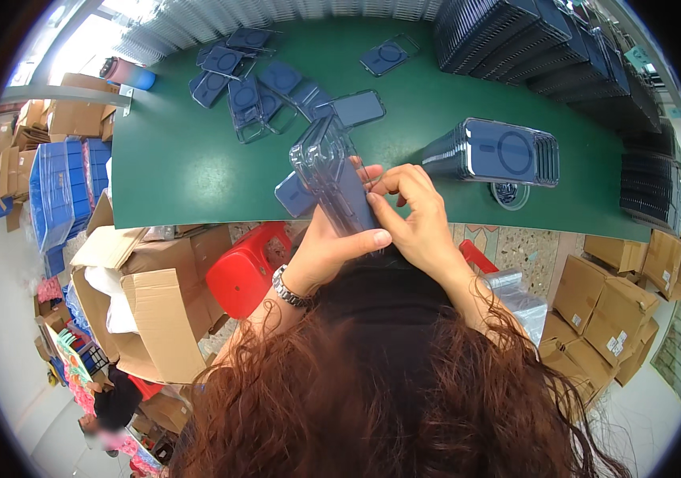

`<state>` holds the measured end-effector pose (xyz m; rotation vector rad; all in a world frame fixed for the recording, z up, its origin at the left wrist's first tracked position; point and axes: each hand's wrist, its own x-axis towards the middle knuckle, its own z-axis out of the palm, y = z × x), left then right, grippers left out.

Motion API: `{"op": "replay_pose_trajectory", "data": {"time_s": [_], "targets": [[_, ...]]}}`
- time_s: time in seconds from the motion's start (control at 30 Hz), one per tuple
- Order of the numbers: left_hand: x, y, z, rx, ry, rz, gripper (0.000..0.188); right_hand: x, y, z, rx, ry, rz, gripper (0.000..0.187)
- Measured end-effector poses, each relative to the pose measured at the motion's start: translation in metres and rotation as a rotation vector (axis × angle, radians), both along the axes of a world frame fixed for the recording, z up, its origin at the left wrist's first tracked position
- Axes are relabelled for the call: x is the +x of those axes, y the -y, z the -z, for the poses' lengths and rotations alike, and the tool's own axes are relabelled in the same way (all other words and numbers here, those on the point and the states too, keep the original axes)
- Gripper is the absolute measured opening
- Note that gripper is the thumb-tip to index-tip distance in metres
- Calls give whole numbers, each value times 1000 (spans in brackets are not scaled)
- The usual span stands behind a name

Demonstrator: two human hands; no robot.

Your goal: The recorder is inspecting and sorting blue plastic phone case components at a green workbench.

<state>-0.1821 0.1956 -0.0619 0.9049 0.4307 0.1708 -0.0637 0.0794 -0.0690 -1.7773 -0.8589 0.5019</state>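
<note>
A stack of clear phone cases with blue backs (332, 171) stands tilted in my left hand (326, 248), whose fingers and thumb wrap its lower end. My right hand (416, 221) is closed at the right side of that stack, thumb and index finger pinching a case edge. What else may lie between those fingertips is too small to make out. A single blue-backed phone case (296, 193) lies on the table just left of the held stack. Beyond it another case (359, 108) lies flat, partly behind the stack.
Several loose phone cases (243, 94) are scattered over the green table (173, 175). To the right stands a stack of cases (504, 151) beside a round clear tub (510, 196). Dark stacks (508, 40) line the far right. Cardboard boxes (161, 319) and a red stool (243, 275) stand below.
</note>
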Motion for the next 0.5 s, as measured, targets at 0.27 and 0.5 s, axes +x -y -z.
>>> {"op": "replay_pose_trajectory", "data": {"time_s": [0.27,0.5], "targets": [[2,4,-3,58,32,-7,111,-4,-10,-5,32,157,33,12],[7,0,4,152,34,26,111,-4,-12,5,-17,-47,17,8]]}}
